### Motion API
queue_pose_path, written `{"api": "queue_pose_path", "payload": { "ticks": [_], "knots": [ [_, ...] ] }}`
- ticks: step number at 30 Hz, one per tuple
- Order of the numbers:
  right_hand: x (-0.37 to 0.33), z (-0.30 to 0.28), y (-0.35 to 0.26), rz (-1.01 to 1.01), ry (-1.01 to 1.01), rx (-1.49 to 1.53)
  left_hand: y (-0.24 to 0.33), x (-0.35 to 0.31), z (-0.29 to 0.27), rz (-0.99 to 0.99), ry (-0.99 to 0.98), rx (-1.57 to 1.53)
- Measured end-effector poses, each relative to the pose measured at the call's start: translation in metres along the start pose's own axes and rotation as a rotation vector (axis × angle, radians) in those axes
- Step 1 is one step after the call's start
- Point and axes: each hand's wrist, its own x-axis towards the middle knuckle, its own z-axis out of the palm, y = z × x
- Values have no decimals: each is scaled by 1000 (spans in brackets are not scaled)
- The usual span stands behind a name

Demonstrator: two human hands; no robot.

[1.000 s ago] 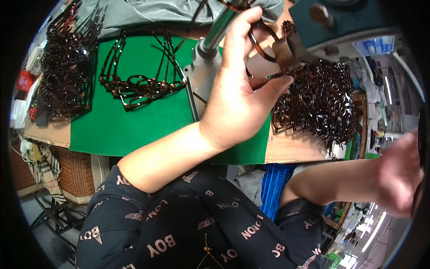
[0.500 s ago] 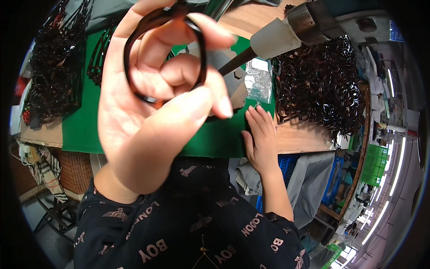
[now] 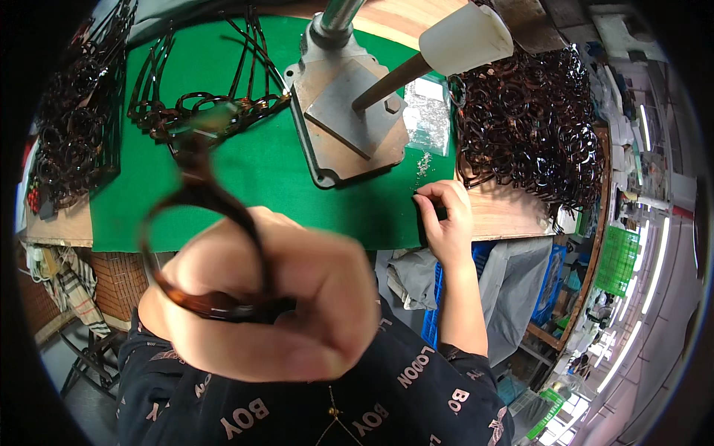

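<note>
Raised close to the camera, my left hand (image 3: 320, 297) is closed around a dark tortoiseshell eyeglass frame (image 3: 223, 303). One round rim faces up toward me; part of the frame is covered by the fingers, and motion blurs it. My right hand (image 3: 450, 223) rests at the right edge of the green mat (image 3: 327, 230), with thumb and index fingertips pinched together. Whatever lies between them is too small to make out. Just beyond those fingertips is a scatter of tiny shiny pieces (image 3: 424, 165), below a clear plastic bag (image 3: 428, 130) of similar bits.
A metal hand press (image 3: 349, 123) with a rod and white cylinder (image 3: 465, 39) stands mid-table. Several tortoiseshell frames (image 3: 201, 108) lie on the mat behind my left hand. Big heaps of frames fill the left side (image 3: 78, 111) and right side (image 3: 528, 126).
My left hand has lowered and turned over, still holding the eyeglass frame, uncovering the press and frames behind. My right hand has gone from flat fingers to a pinch beside the tiny pieces.
</note>
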Motion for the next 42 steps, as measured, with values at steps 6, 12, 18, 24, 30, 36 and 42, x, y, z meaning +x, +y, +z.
{"api": "queue_pose_path", "payload": {
  "ticks": [6, 12, 18, 24, 30, 36, 42],
  "knots": [
    [10, 0, -1, -166, -34, -124, 5, -6, 21, -363, 231, 38],
    [16, -3, -8, -225, -104, -217, -12, 0, 17, -392, 164, 162],
    [23, -24, -32, -82, -131, 98, -14, 1, 17, -464, 119, 80],
    [42, -15, -98, -340, -108, 689, -22, 3, 18, -515, 79, -62],
    [51, -10, -107, -431, -150, 617, -26, -2, 15, -423, 70, 39],
    [53, -8, -106, -435, -152, 677, -17, 1, 19, -472, 123, 12],
    [51, -7, -111, -42, -342, 1171, -22, -1, 17, -444, 100, 40]
  ]
}}
